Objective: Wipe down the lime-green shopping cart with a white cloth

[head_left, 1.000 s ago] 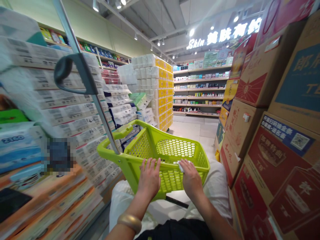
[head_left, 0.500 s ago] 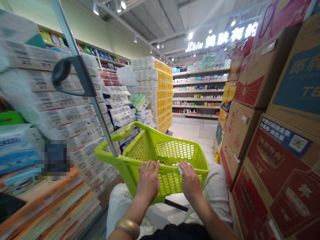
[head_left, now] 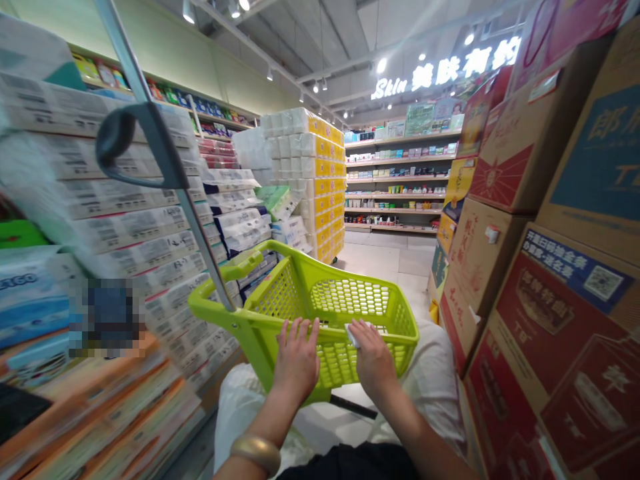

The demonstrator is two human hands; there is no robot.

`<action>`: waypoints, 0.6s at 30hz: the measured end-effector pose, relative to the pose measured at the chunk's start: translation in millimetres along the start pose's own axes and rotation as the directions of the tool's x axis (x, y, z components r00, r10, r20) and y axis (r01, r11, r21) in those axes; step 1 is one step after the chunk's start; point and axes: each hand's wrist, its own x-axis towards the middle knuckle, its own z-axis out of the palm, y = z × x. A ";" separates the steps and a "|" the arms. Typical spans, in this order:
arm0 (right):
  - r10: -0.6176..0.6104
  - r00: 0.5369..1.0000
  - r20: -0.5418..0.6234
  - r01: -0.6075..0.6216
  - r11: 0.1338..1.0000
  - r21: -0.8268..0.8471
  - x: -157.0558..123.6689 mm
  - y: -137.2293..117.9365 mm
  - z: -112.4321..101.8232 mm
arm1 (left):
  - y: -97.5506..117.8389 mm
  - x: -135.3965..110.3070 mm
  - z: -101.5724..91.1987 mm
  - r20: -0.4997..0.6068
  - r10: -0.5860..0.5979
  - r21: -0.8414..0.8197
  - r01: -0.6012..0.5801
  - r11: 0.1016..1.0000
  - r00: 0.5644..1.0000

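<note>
Green basket looks stiff, prob. light, best held by rim, where L hand rests loosely & R hand presses soft-looking white cloth.

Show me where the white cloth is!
In the head view, the white cloth is under the right hand at the near rim of the green basket, right of the left hand.

Shop, w/ stocked shelves, stacked ctns & lit sign.
</note>
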 end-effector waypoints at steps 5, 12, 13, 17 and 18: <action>-0.147 0.986 0.082 0.139 0.986 0.089 2.8 -18.9 5.6 | -1.8 -0.3 0.5 -0.017 0.018 0.014 -0.018 1.000 1.000; 0.046 0.999 -0.004 -0.046 0.998 -0.032 1.2 4.7 -6.2 | -1.4 -0.5 2.0 -0.036 0.022 0.022 -0.021 1.000 0.999; 0.022 1.000 0.004 -0.022 1.000 -0.019 2.1 -0.1 -3.8 | -1.1 -0.3 2.2 -0.033 0.021 0.023 -0.020 1.000 0.999; -0.128 0.990 0.066 0.124 0.990 0.062 4.4 -20.7 4.7 | -1.9 -0.1 2.0 -0.024 0.023 0.020 -0.022 1.000 0.999; -0.133 0.989 0.070 0.129 0.990 0.062 3.9 -20.6 4.2 | -2.5 -0.3 1.9 -0.023 0.024 0.016 -0.023 1.000 0.999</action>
